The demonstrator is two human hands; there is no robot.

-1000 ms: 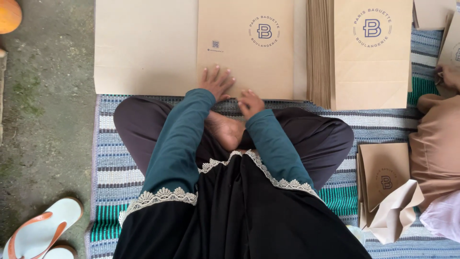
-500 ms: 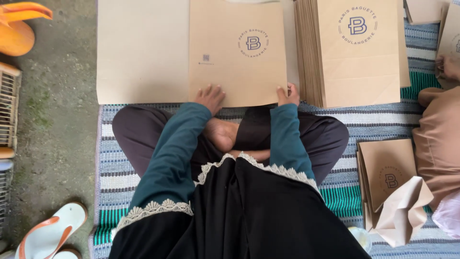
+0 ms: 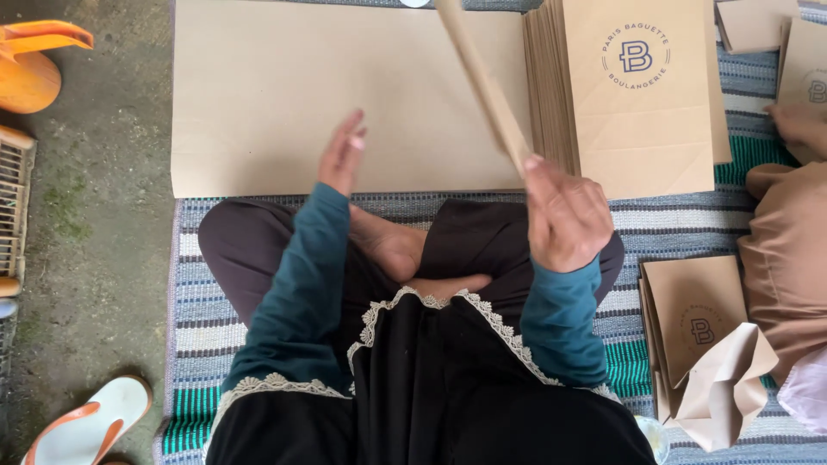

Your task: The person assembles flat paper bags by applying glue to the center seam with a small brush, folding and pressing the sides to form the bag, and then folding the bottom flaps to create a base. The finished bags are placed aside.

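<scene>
My right hand [image 3: 566, 213] grips the lower corner of a flat brown paper bag [image 3: 481, 79], lifted on edge so I see only its thin side, tilted up and to the left. My left hand [image 3: 341, 155] hovers open, fingers together, over the near edge of a large plain brown paper sheet [image 3: 284, 95] lying in front of my crossed legs. A tall stack of printed brown bags [image 3: 633, 90] stands just right of the lifted bag.
A striped woven mat [image 3: 194, 293] covers the ground under me. Another person in tan clothes [image 3: 788, 250] sits at the right, a hand [image 3: 797, 122] on more bags. Smaller folded bags [image 3: 699, 327] lie at my right knee. An orange stool [image 3: 30, 73] and a sandal [image 3: 90, 418] rest on concrete at the left.
The bag that lay flat under both hands has been lifted on edge by my right hand toward the stack. My left hand came off it and now hovers open.
</scene>
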